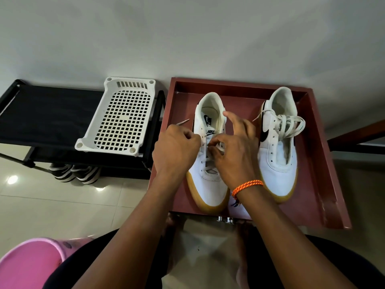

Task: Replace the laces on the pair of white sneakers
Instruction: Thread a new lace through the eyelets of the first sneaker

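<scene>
Left shoe (209, 163): toward the tray's (325, 184) near-left corner, toe to the near edge, partly laced.
Right shoe (279, 142): beside it toward the far-right corner; eyelets bare, a loose lace (291, 124) piled on its tongue.
Left hand (177, 151): fingers curled, pinching a lace end (183, 122) that sticks out toward the tray's left edge.
Right hand (233, 151): thumb and fingers pinching the lace at the eyelets, forefinger raised.
Step, judged: threading upward; keep the lace flat, both ends even, each crossing snug before the next.
Hidden: upper crossings lie under the hands; whether this lace is new cannot be told.
</scene>
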